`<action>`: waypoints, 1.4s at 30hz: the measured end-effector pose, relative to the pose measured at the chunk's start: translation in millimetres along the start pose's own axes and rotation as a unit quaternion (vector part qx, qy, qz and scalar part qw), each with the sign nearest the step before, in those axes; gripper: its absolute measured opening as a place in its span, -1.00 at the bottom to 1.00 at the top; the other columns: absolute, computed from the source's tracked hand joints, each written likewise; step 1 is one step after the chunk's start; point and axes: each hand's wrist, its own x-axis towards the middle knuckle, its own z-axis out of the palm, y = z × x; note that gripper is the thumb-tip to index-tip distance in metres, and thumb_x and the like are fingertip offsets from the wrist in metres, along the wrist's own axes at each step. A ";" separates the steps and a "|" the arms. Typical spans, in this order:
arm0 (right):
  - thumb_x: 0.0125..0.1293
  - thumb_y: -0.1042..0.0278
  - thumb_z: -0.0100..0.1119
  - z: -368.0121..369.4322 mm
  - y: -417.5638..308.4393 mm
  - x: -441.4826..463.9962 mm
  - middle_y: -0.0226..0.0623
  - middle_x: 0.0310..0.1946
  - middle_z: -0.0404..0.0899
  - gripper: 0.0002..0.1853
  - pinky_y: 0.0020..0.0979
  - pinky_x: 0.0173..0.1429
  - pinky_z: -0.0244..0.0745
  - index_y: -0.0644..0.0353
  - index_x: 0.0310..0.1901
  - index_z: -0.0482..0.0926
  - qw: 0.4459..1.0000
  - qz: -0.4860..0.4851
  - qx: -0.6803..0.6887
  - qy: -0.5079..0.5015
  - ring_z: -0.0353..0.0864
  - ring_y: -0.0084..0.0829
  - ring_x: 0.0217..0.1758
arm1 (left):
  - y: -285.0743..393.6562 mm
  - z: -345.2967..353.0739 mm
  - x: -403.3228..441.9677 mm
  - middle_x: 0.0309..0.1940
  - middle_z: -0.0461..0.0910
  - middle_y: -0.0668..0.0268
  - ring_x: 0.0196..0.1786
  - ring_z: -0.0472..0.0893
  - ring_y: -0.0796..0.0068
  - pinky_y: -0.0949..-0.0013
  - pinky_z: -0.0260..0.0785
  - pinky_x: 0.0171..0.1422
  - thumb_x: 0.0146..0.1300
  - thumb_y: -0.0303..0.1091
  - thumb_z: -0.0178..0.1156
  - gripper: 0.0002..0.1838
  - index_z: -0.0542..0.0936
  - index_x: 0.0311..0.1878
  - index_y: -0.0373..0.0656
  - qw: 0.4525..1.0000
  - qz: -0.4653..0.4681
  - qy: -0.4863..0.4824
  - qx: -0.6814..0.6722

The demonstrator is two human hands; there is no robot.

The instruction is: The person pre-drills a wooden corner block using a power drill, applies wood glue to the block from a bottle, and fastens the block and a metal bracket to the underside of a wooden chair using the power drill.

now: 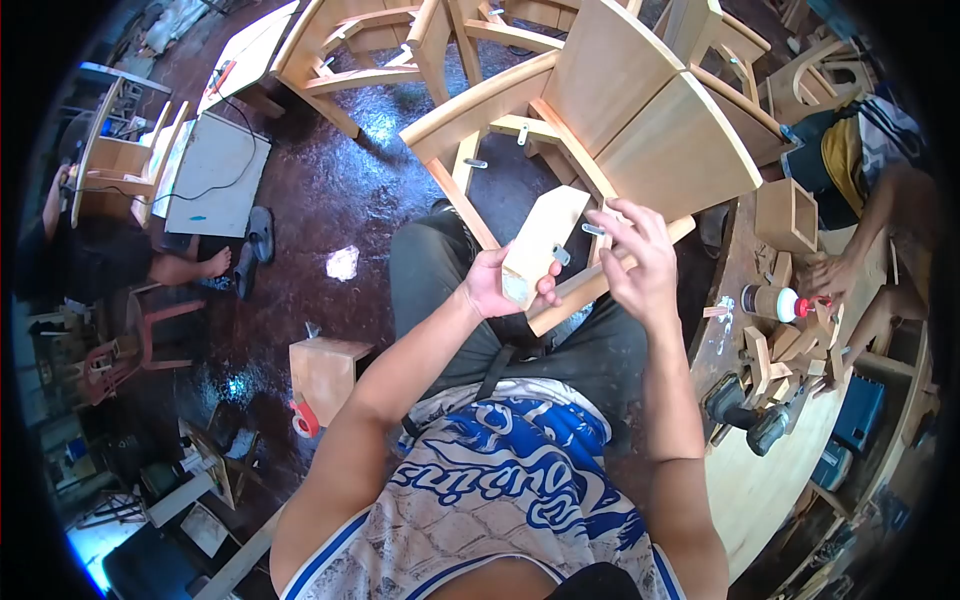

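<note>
My left hand (500,285) is wrapped around a pale wooden block (548,235) with an angled far end and a rough light patch at its near end. A small metal fitting (562,255) sits at the block's right side. My right hand (640,260) hovers just right of the block, fingers bent and apart. By its fingertips is a metal bolt (593,229); whether they touch it I cannot tell. Beneath both hands, an unfinished wooden chair (500,100) lies tipped across my lap, with metal bolts (475,163) showing on its corner braces.
On the right, a workbench (765,490) carries a glue bottle (775,302), wood offcuts (785,350) and a cordless drill (748,415). A co-worker's hand (835,280) rests there. More chair frames (390,75) stand ahead. A wooden box-like piece (325,370) and red tape roll (305,419) are at left.
</note>
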 end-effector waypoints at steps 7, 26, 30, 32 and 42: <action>0.35 0.50 0.42 23.0 4.6 -53.0 -0.38 -0.19 0.75 -0.73 -0.34 0.16 0.57 0.27 0.07 0.75 0.857 0.323 0.395 -0.076 0.71 -0.44 -0.01 | -31.7 19.9 -10.8 -0.08 0.69 0.05 0.11 0.66 0.05 -0.11 0.25 0.59 0.32 0.18 0.30 -0.16 0.43 0.39 -0.39 0.997 0.001 -0.039 -0.068; 0.39 0.43 0.32 81.2 126.1 5.6 -0.54 -0.46 0.60 -0.90 -0.49 -0.30 0.42 0.23 -0.14 0.74 0.832 0.354 0.279 -0.323 0.50 -0.65 -0.41 | 71.8 -30.6 -55.8 0.05 0.78 0.18 0.13 0.74 0.29 0.27 0.52 0.27 0.50 -0.17 0.26 -0.66 0.75 0.16 -0.17 0.496 0.079 0.503 0.703; 0.36 0.43 0.34 141.6 167.1 15.0 -0.54 -0.47 0.60 -0.90 -0.44 -0.26 0.44 0.27 -0.21 0.75 0.845 0.279 0.215 -0.402 0.50 -0.61 -0.41 | 77.2 -37.7 -56.1 0.23 0.67 0.11 0.27 0.67 0.20 0.25 0.53 0.28 0.41 -0.25 0.36 -0.54 0.63 0.32 -0.19 0.387 0.154 0.519 0.746; 0.36 0.44 0.34 154.1 180.3 18.5 -0.54 -0.46 0.61 -0.90 -0.45 -0.25 0.44 0.27 -0.20 0.75 0.848 0.294 0.256 -0.360 0.50 -0.63 -0.39 | 93.1 -56.7 -56.5 0.54 0.35 0.04 0.50 0.45 0.10 0.12 0.48 0.37 0.34 -0.22 0.44 -0.18 0.33 0.59 -0.21 0.379 0.251 0.572 0.683; 0.43 0.54 0.35 137.4 195.8 2.4 -0.55 -0.37 0.68 -0.96 -0.57 -0.13 0.48 0.27 -0.15 0.76 0.814 0.391 0.356 -0.241 0.55 -0.72 -0.30 | 248.8 -90.0 -9.5 -0.17 0.79 0.19 -0.12 0.77 0.23 0.20 0.59 0.07 -0.09 0.03 0.75 -0.31 0.66 0.00 -0.17 0.218 0.332 0.628 0.669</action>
